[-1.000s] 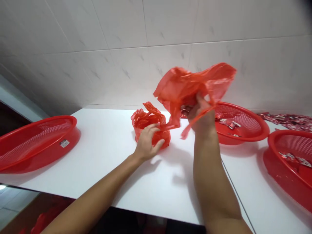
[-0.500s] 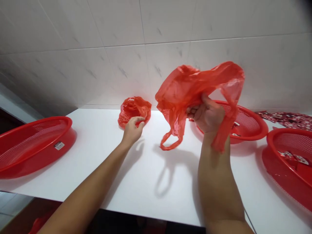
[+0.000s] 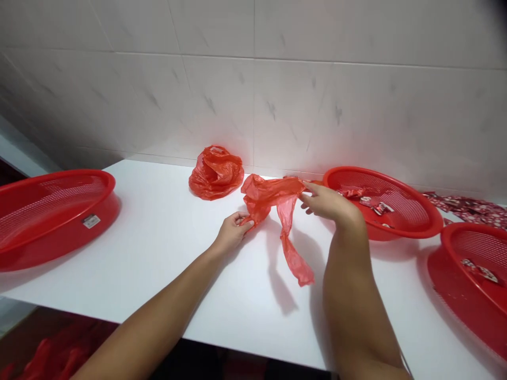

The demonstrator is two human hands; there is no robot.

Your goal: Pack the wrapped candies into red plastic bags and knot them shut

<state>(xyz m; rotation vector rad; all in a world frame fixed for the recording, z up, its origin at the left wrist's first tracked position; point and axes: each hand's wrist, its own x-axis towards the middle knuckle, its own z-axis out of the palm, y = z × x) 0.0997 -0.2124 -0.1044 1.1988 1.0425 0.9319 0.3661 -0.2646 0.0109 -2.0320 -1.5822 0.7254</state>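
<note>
Red plastic bag (image 3: 269,192) above the surface (image 3: 158,237): we clamp left hand (image 3: 233,232) and right hand (image 3: 328,203) grips on its ends; uneven pulling could tear the film.

White counter against a tiled wall, set with red baskets and bags

The counter (image 3: 166,232) carries a wide red mesh basket (image 3: 24,248) with a white label (image 3: 91,220) at its left end, a crumpled red bag (image 3: 216,174) by the wall, and two more baskets on the right: a round basket (image 3: 415,227) holding a few wrapped sweets (image 3: 372,203), and a near basket (image 3: 455,274) at the edge. Patterned packets (image 3: 471,203) lie along the wall behind them. A thin red bag (image 3: 269,192) hangs low over the middle; whether it touches the counter cannot be told.
</note>
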